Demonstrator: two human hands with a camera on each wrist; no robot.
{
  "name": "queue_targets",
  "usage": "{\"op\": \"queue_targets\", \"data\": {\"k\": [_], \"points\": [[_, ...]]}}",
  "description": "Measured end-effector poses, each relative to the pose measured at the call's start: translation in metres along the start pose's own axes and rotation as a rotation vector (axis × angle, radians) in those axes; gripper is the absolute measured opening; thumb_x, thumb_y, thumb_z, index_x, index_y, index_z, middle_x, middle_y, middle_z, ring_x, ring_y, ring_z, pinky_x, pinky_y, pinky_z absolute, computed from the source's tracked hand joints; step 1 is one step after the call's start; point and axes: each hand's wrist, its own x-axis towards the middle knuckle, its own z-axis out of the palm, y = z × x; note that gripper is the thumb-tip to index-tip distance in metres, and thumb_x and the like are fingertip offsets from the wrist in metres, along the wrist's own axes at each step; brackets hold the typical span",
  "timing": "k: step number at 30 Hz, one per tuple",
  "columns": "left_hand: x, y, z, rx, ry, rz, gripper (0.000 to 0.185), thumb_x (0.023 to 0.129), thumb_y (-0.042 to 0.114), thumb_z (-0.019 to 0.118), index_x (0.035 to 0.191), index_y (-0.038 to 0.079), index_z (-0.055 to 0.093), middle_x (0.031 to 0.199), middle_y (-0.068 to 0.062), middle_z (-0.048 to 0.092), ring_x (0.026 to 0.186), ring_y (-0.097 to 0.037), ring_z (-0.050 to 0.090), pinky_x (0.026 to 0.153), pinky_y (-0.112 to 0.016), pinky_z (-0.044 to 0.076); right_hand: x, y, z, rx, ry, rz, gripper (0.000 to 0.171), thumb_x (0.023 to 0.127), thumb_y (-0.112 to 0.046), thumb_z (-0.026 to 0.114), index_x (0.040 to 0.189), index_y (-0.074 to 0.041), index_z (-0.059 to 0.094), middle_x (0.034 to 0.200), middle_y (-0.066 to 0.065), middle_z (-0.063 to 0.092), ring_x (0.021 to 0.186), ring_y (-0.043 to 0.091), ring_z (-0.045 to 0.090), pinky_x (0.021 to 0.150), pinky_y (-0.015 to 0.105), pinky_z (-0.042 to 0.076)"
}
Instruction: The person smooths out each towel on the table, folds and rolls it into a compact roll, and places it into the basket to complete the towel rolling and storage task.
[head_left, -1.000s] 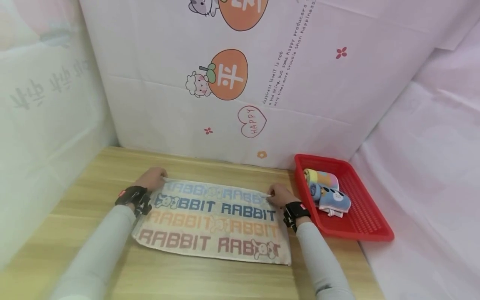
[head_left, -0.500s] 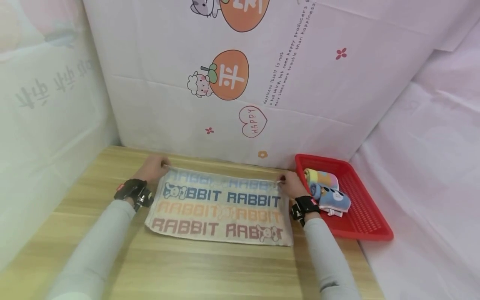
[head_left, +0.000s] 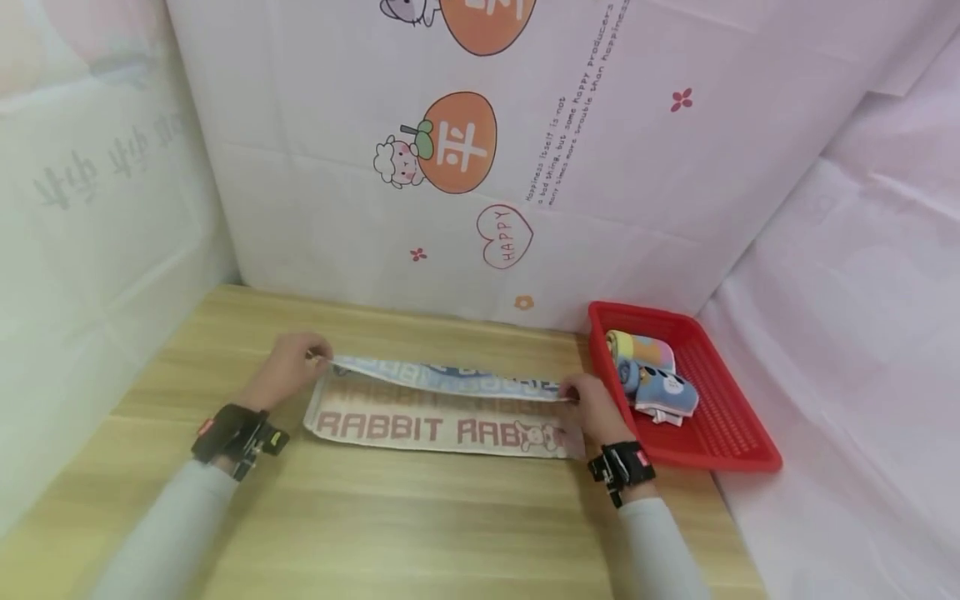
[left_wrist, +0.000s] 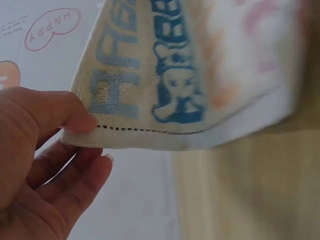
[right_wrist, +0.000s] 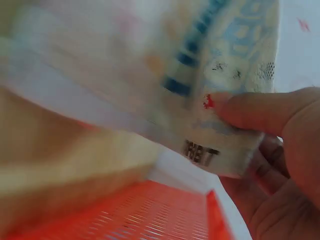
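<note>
A cream towel [head_left: 450, 432] printed with rows of "RABBIT" in blue, orange and dark pink hangs between my two hands. My left hand [head_left: 294, 364] pinches its far left corner, and my right hand [head_left: 596, 408] grips the far right corner. The far edge sags between them and is tipped toward me, showing the bluish back side. In the left wrist view the thumb presses the towel's corner [left_wrist: 120, 135] against the fingers. Thumb and fingers hold the opposite corner [right_wrist: 225, 150] in the right wrist view, where the rest of the cloth is blurred.
A red plastic basket [head_left: 738, 425] stands at the right, close to my right hand. Inside it lie a yellow rolled towel [head_left: 648, 352] and a blue one [head_left: 667, 393]. White printed cloth walls [head_left: 600, 267] enclose the wooden table [head_left: 420, 525] at the back and sides.
The towel first moved away from me over the table, then its far edge came back toward me, folding over and hiding the upper rows. Both hands keep hold of the corners.
</note>
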Motion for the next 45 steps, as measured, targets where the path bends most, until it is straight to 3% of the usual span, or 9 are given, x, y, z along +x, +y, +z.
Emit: {"op": "queue_targets", "data": {"k": [4, 11, 19, 27, 34, 40, 45], "points": [[-0.024, -0.004, 0.007, 0.013, -0.04, -0.022, 0.012, 0.084, -0.006, 0.072, 0.094, 0.001, 0.071, 0.099, -0.018, 0.071, 0.095, -0.038, 0.066, 0.086, -0.057, 0.056, -0.017, 0.0, 0.011, -0.022, -0.085, 0.024, 0.017, 0.083, 0.003, 0.078, 0.086, -0.012, 0.071, 0.086, 0.001, 0.065, 0.079, 0.015, 0.057, 0.069, 0.03, 0.05], [-0.048, 0.003, 0.013, 0.041, 0.019, 0.042, 0.016, 0.076, -0.008, 0.076, 0.085, 0.005, 0.071, 0.1, -0.018, 0.069, 0.098, -0.04, 0.063, 0.091, -0.06, 0.051, -0.041, -0.011, -0.004, 0.025, 0.004, 0.001, 0.024, 0.079, 0.014, 0.072, 0.083, -0.01, 0.067, 0.088, 0.002, 0.061, 0.083, 0.019, 0.057, 0.07, 0.033, 0.052], [-0.073, -0.004, 0.028, 0.091, -0.106, -0.03, 0.02, 0.073, -0.007, 0.073, 0.082, 0.011, 0.072, 0.1, -0.016, 0.07, 0.098, -0.038, 0.062, 0.09, -0.06, 0.05, -0.058, 0.001, 0.01, -0.023, -0.057, -0.038, 0.026, 0.07, 0.014, 0.077, 0.076, -0.009, 0.065, 0.076, 0.0, 0.06, 0.074, 0.012, 0.053, 0.064, 0.023, 0.047], [-0.084, 0.003, 0.025, 0.154, -0.166, -0.007, 0.021, 0.071, 0.0, 0.077, 0.079, 0.018, 0.07, 0.094, -0.005, 0.069, 0.097, -0.032, 0.062, 0.092, -0.059, 0.05, -0.068, 0.002, 0.014, -0.023, -0.122, -0.036, 0.021, 0.076, 0.006, 0.076, 0.074, -0.012, 0.065, 0.072, -0.003, 0.058, 0.069, 0.008, 0.05, 0.061, 0.021, 0.045], [-0.087, 0.016, 0.021, 0.185, -0.147, 0.037, 0.02, 0.069, 0.002, 0.08, 0.081, 0.015, 0.071, 0.087, 0.001, 0.067, 0.089, -0.024, 0.06, 0.082, -0.047, 0.055, -0.067, -0.003, 0.009, -0.059, -0.141, 0.065, 0.012, 0.081, 0.003, 0.075, 0.08, -0.007, 0.069, 0.08, 0.0, 0.061, 0.075, 0.014, 0.054, 0.067, 0.027, 0.049], [-0.095, 0.019, 0.019, 0.209, -0.243, -0.01, 0.015, 0.07, 0.008, 0.078, 0.078, 0.018, 0.07, 0.082, 0.002, 0.065, 0.08, -0.019, 0.06, 0.076, -0.045, 0.056, -0.07, -0.005, 0.017, -0.052, -0.158, 0.06, 0.012, 0.081, -0.008, 0.081, 0.079, -0.013, 0.07, 0.084, 0.001, 0.061, 0.077, 0.014, 0.053, 0.067, 0.027, 0.046], [-0.097, 0.024, 0.031, 0.196, -0.125, -0.006, 0.011, 0.079, 0.01, 0.077, 0.088, 0.011, 0.073, 0.1, -0.009, 0.067, 0.094, -0.029, 0.063, 0.083, -0.05, 0.057, -0.058, -0.017, 0.024, -0.038, -0.091, -0.069, 0.016, 0.085, -0.015, 0.08, 0.097, -0.005, 0.075, 0.103, 0.013, 0.067, 0.094, 0.027, 0.061, 0.08, 0.044, 0.053]]}}
